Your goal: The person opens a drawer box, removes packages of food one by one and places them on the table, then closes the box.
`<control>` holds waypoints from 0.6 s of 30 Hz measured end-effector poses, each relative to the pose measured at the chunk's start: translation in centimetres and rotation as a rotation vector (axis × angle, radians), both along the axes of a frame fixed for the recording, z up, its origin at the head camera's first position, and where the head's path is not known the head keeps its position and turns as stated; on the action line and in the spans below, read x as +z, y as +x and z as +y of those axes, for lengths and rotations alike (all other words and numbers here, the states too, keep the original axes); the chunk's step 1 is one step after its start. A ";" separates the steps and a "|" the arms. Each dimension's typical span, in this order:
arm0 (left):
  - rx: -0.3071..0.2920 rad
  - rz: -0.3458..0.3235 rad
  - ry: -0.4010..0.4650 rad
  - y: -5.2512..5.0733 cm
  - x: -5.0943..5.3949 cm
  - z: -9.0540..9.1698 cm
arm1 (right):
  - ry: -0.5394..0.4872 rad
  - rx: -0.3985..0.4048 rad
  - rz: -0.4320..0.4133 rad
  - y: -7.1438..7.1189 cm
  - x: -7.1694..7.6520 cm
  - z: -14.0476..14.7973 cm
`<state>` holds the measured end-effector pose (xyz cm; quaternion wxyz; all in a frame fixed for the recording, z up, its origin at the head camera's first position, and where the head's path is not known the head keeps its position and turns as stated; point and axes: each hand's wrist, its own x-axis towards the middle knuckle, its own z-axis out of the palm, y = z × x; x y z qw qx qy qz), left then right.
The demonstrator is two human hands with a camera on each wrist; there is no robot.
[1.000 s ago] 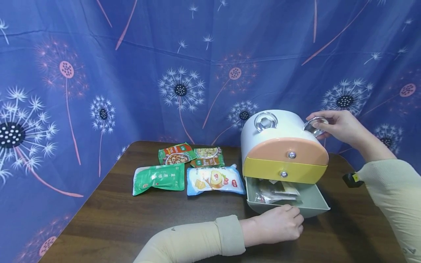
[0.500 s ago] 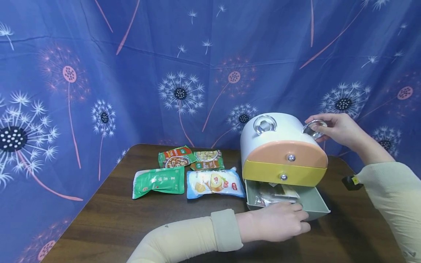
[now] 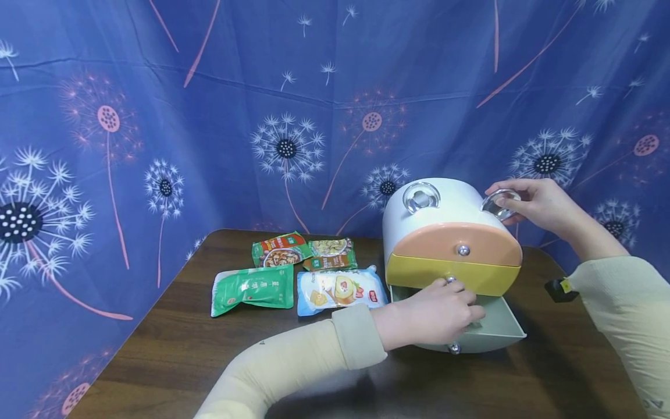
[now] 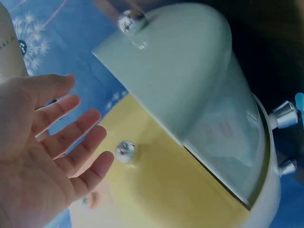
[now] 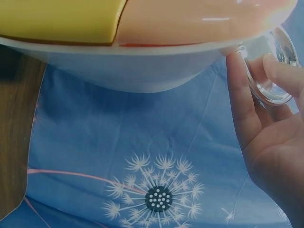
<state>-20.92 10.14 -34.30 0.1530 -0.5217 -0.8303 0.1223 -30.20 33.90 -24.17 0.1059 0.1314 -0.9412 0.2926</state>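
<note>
A rounded white storage box [image 3: 450, 201] with three drawers stands at the right of the table. Its bottom grey-green drawer [image 3: 497, 323] is pulled out; the peach top drawer [image 3: 434, 244] and yellow middle drawer [image 3: 487, 276] are closed. My left hand [image 3: 437, 311] hovers over the pulled-out drawer, hiding most of its contents. In the left wrist view its fingers are loosely spread, near the yellow drawer's round silver knob [image 4: 126, 151], with nothing held. My right hand [image 3: 544, 206] pinches the silver ring-shaped ear [image 3: 499, 203] on the box's top right, thumb inside the ring.
Left of the box lie a blue-and-white snack bag [image 3: 342, 291], a green pouch [image 3: 253, 288], a red-and-green packet [image 3: 281, 250] and another small packet [image 3: 330, 254]. A second silver ear [image 3: 421, 199] sits on the box's left. A patterned blue cloth [image 3: 220, 174] hangs behind.
My left hand has left the grey-green drawer's front, uncovering its knob, and moved up and back to the yellow drawer. My right hand stays on the silver ear.
</note>
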 end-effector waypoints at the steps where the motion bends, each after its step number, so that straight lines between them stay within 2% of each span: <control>1: 0.021 -0.020 -0.003 -0.2 0.1 0.0 | -0.002 0.002 0.000 0.0 0.0 0.0; 6: 0.069 -0.084 -0.019 -1.2 0.0 0.2 | 0.004 0.001 -0.011 0.0 0.1 0.0; 12: 0.042 -0.084 -0.051 -1.9 -0.3 0.6 | 0.008 -0.006 -0.018 0.1 0.1 -0.1; 18: 0.027 -0.063 -0.122 -2.0 -0.7 1.0 | 0.012 -0.012 -0.019 0.0 0.1 -0.1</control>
